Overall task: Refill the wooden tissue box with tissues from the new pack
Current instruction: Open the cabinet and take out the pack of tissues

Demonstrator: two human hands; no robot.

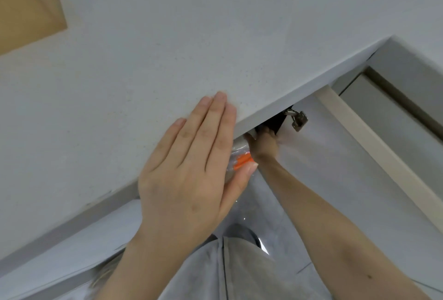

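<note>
A tissue pack point(239, 161) in clear plastic with orange print shows just below the front edge of the pale countertop point(143, 47), mostly hidden by it and by my left hand. My left hand point(191, 163) lies flat on the counter edge, fingers straight, with the thumb hanging over against the plastic. My right hand point(263, 142) reaches under the counter into the cabinet and grips the pack's white end; its fingertips are hidden in the dark opening. A tan wooden shape point(26, 9), cut off by the frame, sits at the counter's far left corner.
The cabinet door point(340, 167) stands swung open to the right, its metal hinge point(298, 121) beside my right hand. Its cream edge runs diagonally at the right. My grey clothing fills the bottom of the view.
</note>
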